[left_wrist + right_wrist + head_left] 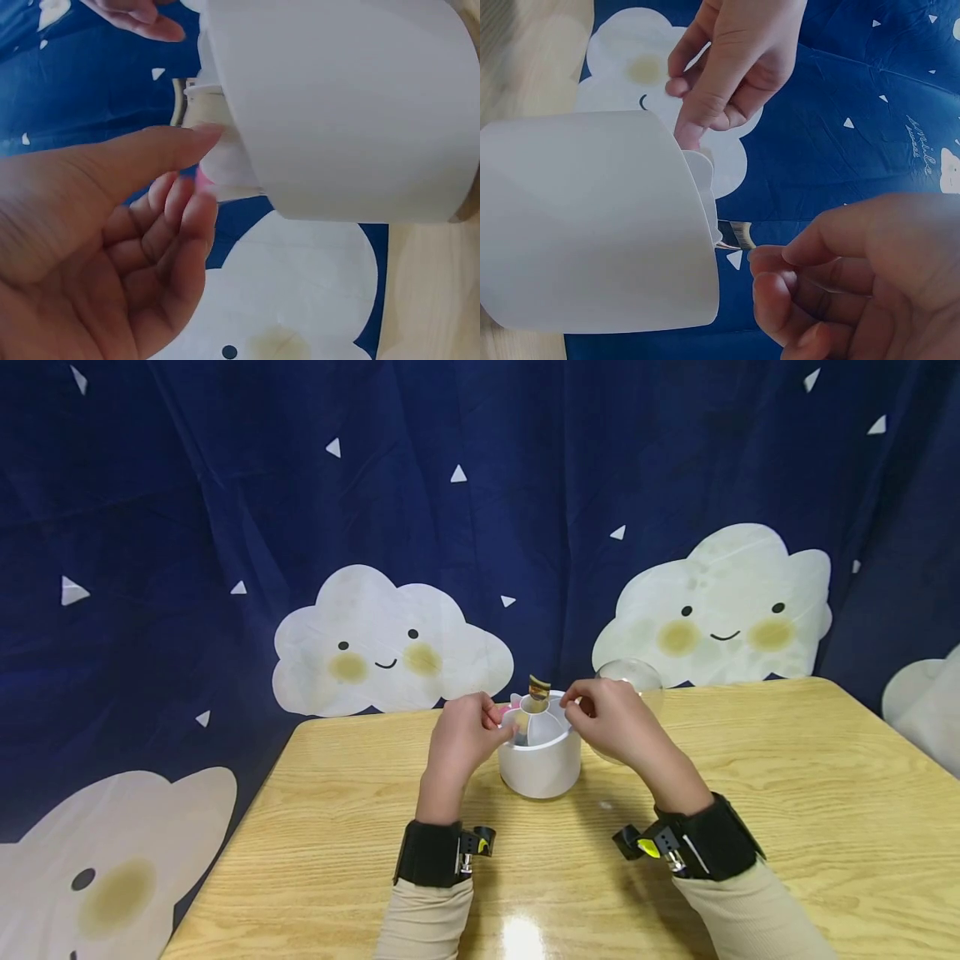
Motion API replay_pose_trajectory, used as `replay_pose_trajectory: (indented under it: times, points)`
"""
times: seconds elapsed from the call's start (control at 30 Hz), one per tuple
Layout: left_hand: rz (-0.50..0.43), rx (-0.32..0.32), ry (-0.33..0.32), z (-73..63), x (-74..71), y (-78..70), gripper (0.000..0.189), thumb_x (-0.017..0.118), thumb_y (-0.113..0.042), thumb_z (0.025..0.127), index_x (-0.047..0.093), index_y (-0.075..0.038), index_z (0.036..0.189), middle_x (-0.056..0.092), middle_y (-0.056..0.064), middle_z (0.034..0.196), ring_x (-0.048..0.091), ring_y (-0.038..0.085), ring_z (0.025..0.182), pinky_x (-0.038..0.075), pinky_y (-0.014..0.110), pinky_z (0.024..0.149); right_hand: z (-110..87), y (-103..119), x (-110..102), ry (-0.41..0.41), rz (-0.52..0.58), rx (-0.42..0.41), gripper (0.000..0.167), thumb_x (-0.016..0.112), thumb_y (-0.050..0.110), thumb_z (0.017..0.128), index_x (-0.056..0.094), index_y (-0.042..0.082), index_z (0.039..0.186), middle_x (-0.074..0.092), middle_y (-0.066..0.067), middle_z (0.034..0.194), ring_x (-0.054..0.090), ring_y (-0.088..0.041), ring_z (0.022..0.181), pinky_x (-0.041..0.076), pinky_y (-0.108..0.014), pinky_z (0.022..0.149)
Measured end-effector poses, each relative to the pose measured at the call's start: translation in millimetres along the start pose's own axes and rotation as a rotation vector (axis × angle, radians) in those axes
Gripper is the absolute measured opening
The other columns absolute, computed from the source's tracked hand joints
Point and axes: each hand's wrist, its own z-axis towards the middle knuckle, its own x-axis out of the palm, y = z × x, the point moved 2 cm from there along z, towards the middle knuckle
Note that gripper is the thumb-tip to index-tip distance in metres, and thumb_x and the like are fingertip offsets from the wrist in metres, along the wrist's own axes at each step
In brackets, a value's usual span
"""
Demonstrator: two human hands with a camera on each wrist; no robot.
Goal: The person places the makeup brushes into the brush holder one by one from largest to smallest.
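Observation:
A white round box [540,772] stands near the middle of the table, with a divided white insert [547,727] in its top. From its centre ring sticks up a shiny brown-and-gold strip [539,688], its kind unclear. My left hand [463,735] is at the left side of the opening; its thumb lies against the insert, fingers curled beneath, seemingly pinching its edge. Across from it, my right hand [611,714] hovers by the right rim. Its fingers [769,262] are loosely bent beside the strip, and nothing shows in them.
Behind my right hand a clear dome cover [628,672] stands on the wooden table [360,827]. A small pink part [510,706] shows at the box's back left. Beyond the table's far edge hangs a dark blue curtain [495,535] with clouds.

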Motion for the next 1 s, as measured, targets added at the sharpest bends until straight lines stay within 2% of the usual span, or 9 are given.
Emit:
replay_pose_trajectory:
  times: [0.07,0.17,0.3,0.4,0.63,0.83,1.0]
  points:
    - [-0.013,0.022,0.023,-1.0,-1.9,-2.7,0.021,0.085,-0.02,0.082,0.068,-0.011,0.075,0.061,-0.002,0.067,0.056,0.013,0.064,0.044,0.026,0.058,0.3,0,0,-0.002,-0.002,-0.003,0.015,0.059,0.005,0.09,0.073,0.0,0.093,0.054,-0.003,0.064,0.049,-0.019,0.062,0.04,-0.032,0.06]
    - [-0.043,0.054,0.107,-2.3,-3.4,-5.8,0.013,0.082,-0.016,0.082,0.073,-0.011,0.074,0.064,-0.004,0.066,0.057,0.01,0.062,0.046,0.024,0.057,0.6,-1,0,-0.002,-0.002,-0.001,0.015,0.059,0.005,0.09,0.073,0.0,0.093,0.053,-0.003,0.063,0.049,-0.019,0.062,0.04,-0.032,0.059]
    - [-0.067,0.075,0.261,-4.5,-3.5,-8.6,0.004,0.079,-0.014,0.085,0.079,-0.01,0.083,0.067,-0.003,0.067,0.059,0.01,0.06,0.045,0.023,0.056,0.3,-1,1,0.0,0.0,-0.001,0.016,0.059,0.006,0.09,0.073,0.0,0.094,0.054,-0.003,0.064,0.049,-0.019,0.061,0.04,-0.032,0.059]
    - [-0.062,0.091,0.33,-6.4,-4.0,-11.1,0.007,0.079,-0.012,0.085,0.081,-0.008,0.091,0.067,-0.002,0.07,0.058,0.01,0.061,0.044,0.023,0.057,0.2,-1,1,0.001,-0.003,-0.004,0.016,0.059,0.006,0.09,0.074,0.0,0.094,0.054,-0.002,0.064,0.049,-0.018,0.061,0.04,-0.032,0.058]
    - [-0.062,0.113,0.398,-9.9,-2.6,-17.7,0.017,0.079,-0.012,0.087,0.078,-0.006,0.103,0.066,0.0,0.07,0.059,0.011,0.06,0.046,0.023,0.059,-0.7,1,1,-0.012,-0.005,-0.017,0.016,0.059,0.006,0.089,0.074,0.0,0.092,0.053,-0.002,0.062,0.048,-0.018,0.06,0.039,-0.031,0.057]
    - [-0.078,0.149,0.486,-13.9,-0.6,-25.6,0.033,0.077,-0.014,0.09,0.072,-0.007,0.122,0.068,0.001,0.076,0.062,0.013,0.061,0.049,0.023,0.06,-0.7,2,1,-0.01,-0.012,-0.017,0.016,0.059,0.006,0.089,0.074,0.001,0.092,0.054,-0.002,0.063,0.048,-0.017,0.06,0.04,-0.03,0.057]
    - [-0.061,0.225,0.478,-15.8,-0.9,-32.8,0.039,0.076,-0.014,0.092,0.069,-0.009,0.129,0.068,0.003,0.086,0.061,0.01,0.07,0.048,0.022,0.062,-0.9,2,1,0.009,-0.014,-0.013,0.017,0.059,0.006,0.091,0.074,0.0,0.094,0.054,-0.002,0.063,0.048,-0.017,0.059,0.039,-0.031,0.056]
